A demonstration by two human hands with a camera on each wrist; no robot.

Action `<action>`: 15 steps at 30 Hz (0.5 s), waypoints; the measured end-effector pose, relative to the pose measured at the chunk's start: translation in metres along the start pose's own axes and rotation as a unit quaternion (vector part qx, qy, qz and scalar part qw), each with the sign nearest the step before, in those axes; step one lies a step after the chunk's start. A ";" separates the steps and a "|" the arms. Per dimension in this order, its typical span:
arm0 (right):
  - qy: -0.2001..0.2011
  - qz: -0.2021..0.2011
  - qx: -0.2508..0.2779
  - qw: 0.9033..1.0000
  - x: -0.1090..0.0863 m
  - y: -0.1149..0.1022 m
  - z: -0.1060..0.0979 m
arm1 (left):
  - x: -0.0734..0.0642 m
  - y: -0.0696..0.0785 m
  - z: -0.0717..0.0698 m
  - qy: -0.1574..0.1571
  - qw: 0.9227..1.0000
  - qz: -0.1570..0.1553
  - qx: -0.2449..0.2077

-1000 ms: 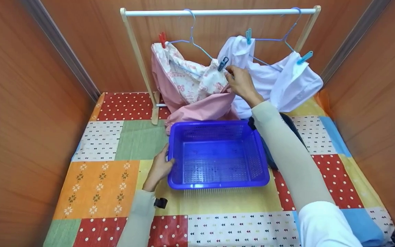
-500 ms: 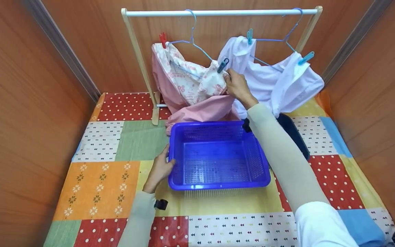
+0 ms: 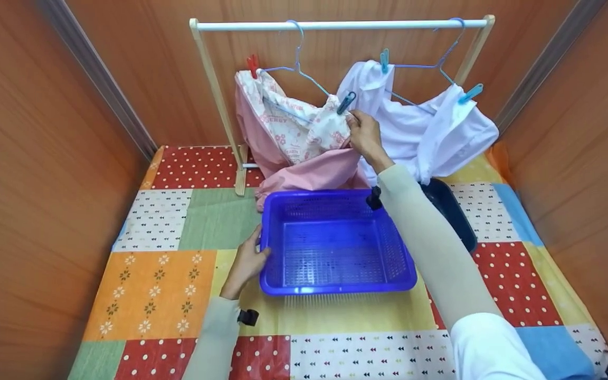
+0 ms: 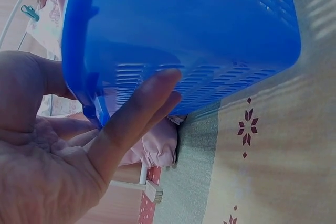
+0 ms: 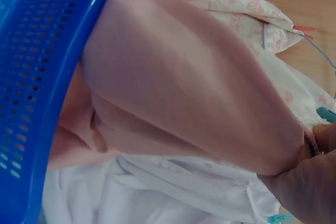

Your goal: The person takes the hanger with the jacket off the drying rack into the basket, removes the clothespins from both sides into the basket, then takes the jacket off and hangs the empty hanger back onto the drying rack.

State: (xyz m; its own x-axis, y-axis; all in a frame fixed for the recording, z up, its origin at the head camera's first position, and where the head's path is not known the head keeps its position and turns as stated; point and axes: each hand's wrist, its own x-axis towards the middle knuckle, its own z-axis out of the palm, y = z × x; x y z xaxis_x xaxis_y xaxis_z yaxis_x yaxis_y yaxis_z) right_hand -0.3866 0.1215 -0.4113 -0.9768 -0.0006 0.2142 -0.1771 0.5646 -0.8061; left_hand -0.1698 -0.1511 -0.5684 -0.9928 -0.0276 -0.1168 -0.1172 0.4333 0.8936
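My left hand [image 3: 247, 264] grips the left rim of a blue plastic basket [image 3: 338, 290], thumb inside and fingers along the outer wall. Nothing lies in the basket. With my right hand [image 3: 366, 137] I pinch the edge of a garment with white printed fabric and a pink part [image 3: 309, 171], just below a dark clothespin [image 3: 346, 103]. That pin and a red clothespin [image 3: 252, 66] fix the garment to a blue hanger [image 3: 298, 59]. In the right wrist view the pink cloth [image 5: 173, 77] stretches taut from my fingertips down behind the basket.
A rack with a white rail [image 3: 346, 25] stands at the back. A white garment [image 3: 404, 126] hangs at right on another hanger, held by two light blue clothespins. Beneath my right forearm lies a dark tray [image 3: 454, 216]. Wood-grain panels [image 3: 24, 174] enclose both sides.
My right hand has dropped slightly from beside the dark clothespin and now pinches the garment edge below it. The forearm has shifted a little left; my left hand stays on the basket rim.
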 end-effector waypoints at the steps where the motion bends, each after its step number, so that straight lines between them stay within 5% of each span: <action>1: 0.003 0.005 0.008 1.000 0.000 0.000 0.001 | 0.000 0.000 0.000 -0.001 1.000 -0.002 -0.001; 15: 0.056 -0.004 0.059 0.997 -0.003 0.003 0.003 | -0.001 0.001 0.000 0.001 1.000 0.003 0.009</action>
State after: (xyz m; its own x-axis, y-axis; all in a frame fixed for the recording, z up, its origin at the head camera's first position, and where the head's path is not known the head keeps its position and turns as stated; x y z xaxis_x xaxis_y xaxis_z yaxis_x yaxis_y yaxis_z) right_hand -0.3848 0.1202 -0.4161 -0.9570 0.0917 0.2753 -0.2034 0.4644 -0.8620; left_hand -0.1685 -0.1509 -0.5670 -0.9935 -0.0261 -0.1112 -0.1110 0.4491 0.8865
